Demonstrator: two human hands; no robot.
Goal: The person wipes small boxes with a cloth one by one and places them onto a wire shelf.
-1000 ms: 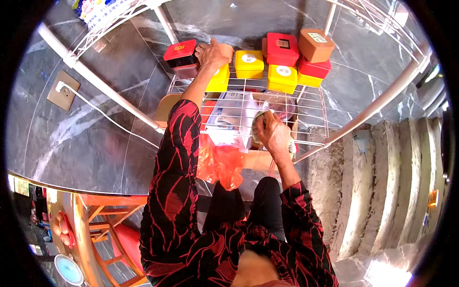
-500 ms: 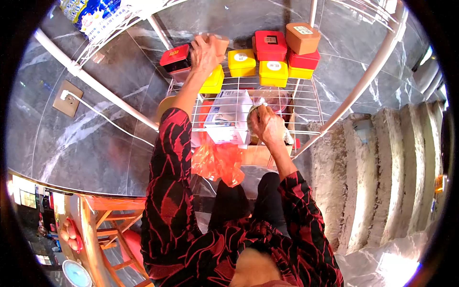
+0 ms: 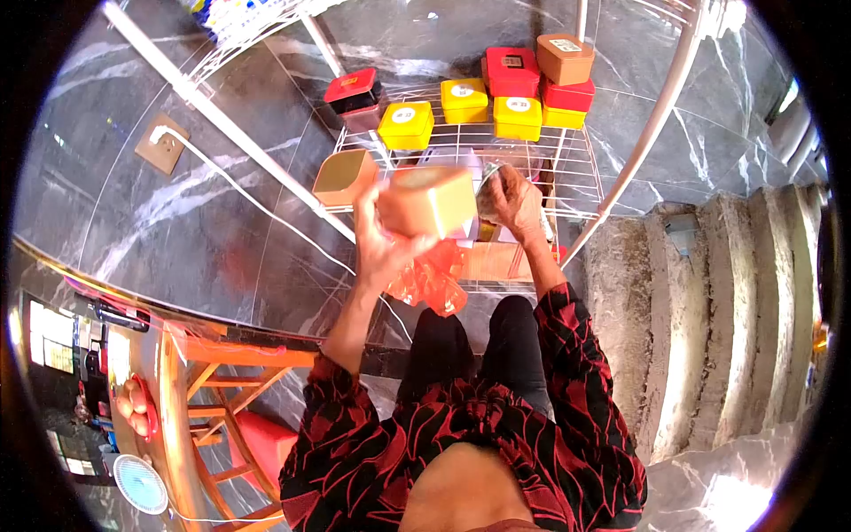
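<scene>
My left hand [image 3: 381,255] has its fingers clamped on a tan box [image 3: 432,204], thumb along the near face and the other fingers up the left side. The box is up in the air over the near part of the rack [image 3: 185,86] (it's too blurred for me to read anything on it). My right hand [image 3: 521,206] is just to the right of the box, fingers bunched together on a rag [image 3: 487,197]. The rag and the box are very close, and I cannot tell whether they touch.

Just beyond and left of my left fingers sits a brown box [image 3: 345,179]. Farther out past those fingers, on the rack, is a yellow box [image 3: 406,126], with a black box [image 3: 351,90] under a red lid to its left. Straight out beyond my two hands there's a second yellow box [image 3: 464,101], and past my right fingers a third [image 3: 518,119], with a red box [image 3: 511,73] behind it. Right of that pair, a brown-orange box [image 3: 565,60] rests on a red-lidded one [image 3: 569,97].

Below my left fingers, on the near side, hangs a crumpled orange bag [image 3: 434,277]. Well off to the right of my right fingers are the stairs [image 3: 736,319]; well off to the left is a wall socket [image 3: 161,146].
</scene>
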